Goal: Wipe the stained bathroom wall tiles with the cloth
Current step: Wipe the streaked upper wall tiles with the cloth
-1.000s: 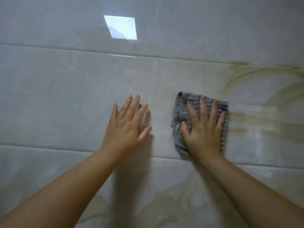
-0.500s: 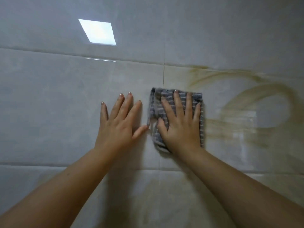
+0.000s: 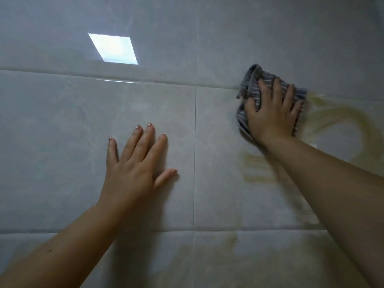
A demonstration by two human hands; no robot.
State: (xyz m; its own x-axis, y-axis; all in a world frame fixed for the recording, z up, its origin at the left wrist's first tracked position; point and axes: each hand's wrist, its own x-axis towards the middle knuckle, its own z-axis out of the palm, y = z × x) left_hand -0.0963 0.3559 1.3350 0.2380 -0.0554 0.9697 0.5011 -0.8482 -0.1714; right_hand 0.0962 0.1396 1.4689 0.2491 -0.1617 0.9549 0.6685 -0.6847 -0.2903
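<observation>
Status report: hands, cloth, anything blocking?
Left hand flat on bare tile. Right hand pressing cloth on the grout line. Yellow-brown smears below and right, unwiped. Nothing in the way.

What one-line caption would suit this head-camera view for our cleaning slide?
Right hand presses a striped grey cloth against glossy wall tiles streaked with yellowish smears; left hand rests flat.
</observation>
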